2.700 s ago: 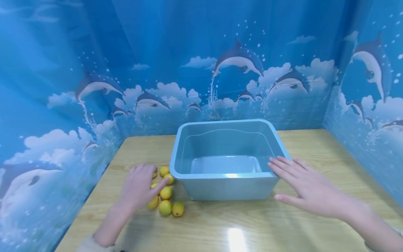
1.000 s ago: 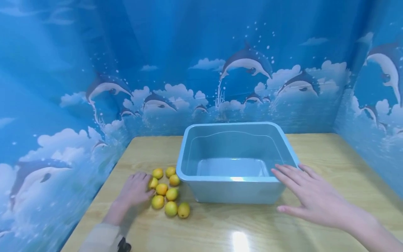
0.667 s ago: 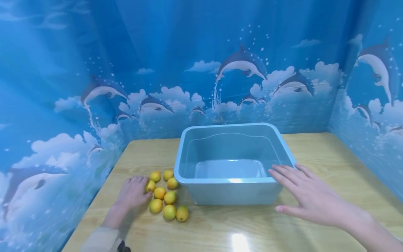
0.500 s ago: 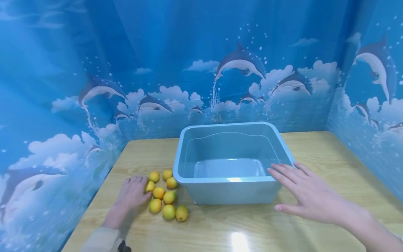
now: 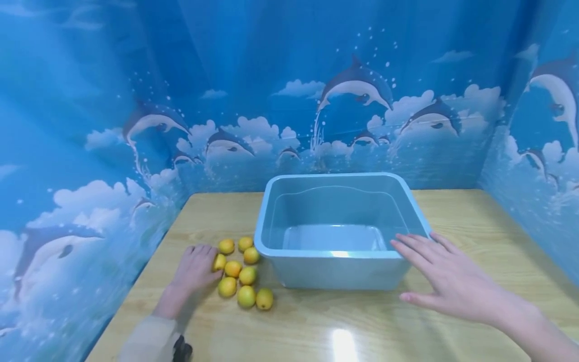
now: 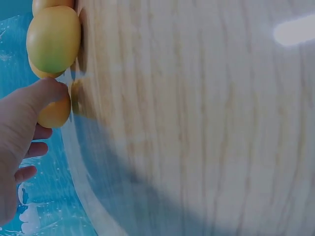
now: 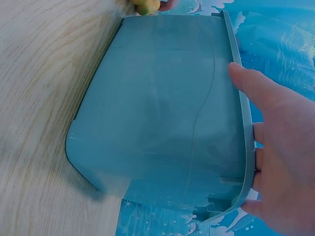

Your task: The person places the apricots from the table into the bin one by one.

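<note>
Several small, round yellow-orange fruits, some tinged green (image 5: 246,296), lie in a loose cluster on the wooden table. At the cluster's left edge my left hand (image 5: 195,266) holds one yellow fruit (image 6: 55,112) between thumb and fingers; its far side is hidden. In the left wrist view, a larger-looking fruit (image 6: 54,39) lies just beyond the thumb. My right hand (image 5: 452,281) reaches over the right front corner of a light blue plastic tub (image 5: 334,271), fingers straight and the thumb spread apart. In the right wrist view, its fingertips meet the tub's rim (image 7: 246,132).
Beside the fruits, the tub stands upright with its inner floor (image 5: 334,237) visible. A curtain printed with dolphins (image 5: 355,88) closes off the back and both sides of the table (image 5: 289,332). A dark object (image 5: 182,348) sits at the left cuff.
My left hand, formerly over the rear of the cluster, has moved to its left edge and holds a fruit there. Over the last second it barely moves. My right hand stays at the tub's corner.
</note>
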A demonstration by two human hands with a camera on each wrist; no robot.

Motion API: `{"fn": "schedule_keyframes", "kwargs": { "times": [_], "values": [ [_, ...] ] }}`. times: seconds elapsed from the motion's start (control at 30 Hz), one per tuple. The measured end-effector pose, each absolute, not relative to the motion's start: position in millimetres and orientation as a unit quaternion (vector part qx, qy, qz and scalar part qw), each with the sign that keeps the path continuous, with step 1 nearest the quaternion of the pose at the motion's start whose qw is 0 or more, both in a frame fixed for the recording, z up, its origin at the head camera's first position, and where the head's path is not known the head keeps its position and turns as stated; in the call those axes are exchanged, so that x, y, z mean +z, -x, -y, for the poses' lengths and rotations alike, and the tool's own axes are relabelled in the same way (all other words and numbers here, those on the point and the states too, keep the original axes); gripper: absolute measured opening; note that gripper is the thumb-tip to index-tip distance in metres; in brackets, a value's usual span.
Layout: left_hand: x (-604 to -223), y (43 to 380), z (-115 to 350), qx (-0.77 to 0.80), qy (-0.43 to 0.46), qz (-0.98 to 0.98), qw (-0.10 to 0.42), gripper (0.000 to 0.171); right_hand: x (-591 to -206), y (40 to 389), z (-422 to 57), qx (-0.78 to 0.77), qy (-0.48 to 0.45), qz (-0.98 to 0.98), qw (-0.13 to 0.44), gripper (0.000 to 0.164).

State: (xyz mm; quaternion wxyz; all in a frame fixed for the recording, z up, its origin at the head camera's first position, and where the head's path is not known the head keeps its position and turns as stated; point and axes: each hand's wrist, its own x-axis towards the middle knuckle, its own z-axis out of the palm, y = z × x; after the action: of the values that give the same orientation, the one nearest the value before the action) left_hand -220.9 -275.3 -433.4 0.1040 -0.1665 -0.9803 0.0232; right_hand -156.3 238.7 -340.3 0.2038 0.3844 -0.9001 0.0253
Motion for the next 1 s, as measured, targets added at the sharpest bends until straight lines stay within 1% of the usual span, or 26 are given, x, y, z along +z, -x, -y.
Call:
{"fn": "schedule_keyframes", "kwargs": {
  "times": [0.2,0.43,0.57,0.73,1.0],
  "values": [
    [-427,219,274,0.019,0.16,0.981,0.112,0.05,-342,155,-241,0.021,-0.381,0.901,0.205,0.089],
    [-412,217,274,-0.008,0.151,0.979,0.134,0.049,-343,155,-241,0.027,-0.386,0.899,0.208,0.091],
    [-397,216,271,-0.02,0.154,0.976,0.15,0.048,-344,155,-241,0.028,-0.385,0.899,0.207,0.09],
    [-373,215,265,-0.021,0.166,0.97,0.175,0.043,-344,157,-242,0.03,-0.388,0.897,0.21,0.089],
    [-334,220,252,-0.016,0.187,0.968,0.167,0.041,-342,158,-241,0.028,-0.391,0.895,0.216,0.089]
  ]
}}
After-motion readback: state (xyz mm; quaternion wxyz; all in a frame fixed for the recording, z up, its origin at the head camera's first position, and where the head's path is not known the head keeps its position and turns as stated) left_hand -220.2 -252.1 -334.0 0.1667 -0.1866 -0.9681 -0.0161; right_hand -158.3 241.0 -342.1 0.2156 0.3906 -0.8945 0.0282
